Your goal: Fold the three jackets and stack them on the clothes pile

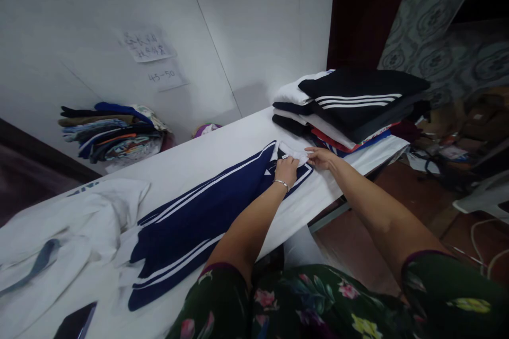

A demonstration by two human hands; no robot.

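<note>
My left hand (286, 171) presses on the navy striped jacket (199, 222) lying on the white table (199, 167). My right hand (320, 158) is just beside it, apart, its fingers (309, 152) touching a white cloth (293, 152), perhaps a collar, though it's hard to tell. A folded stack (358, 95) sits beyond.

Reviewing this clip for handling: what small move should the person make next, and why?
Probably smooth the white fabric flat with the right hand, since it looks bunched at the top of the navy striped garment, while the left hand rests on that garment on the white table.
</note>
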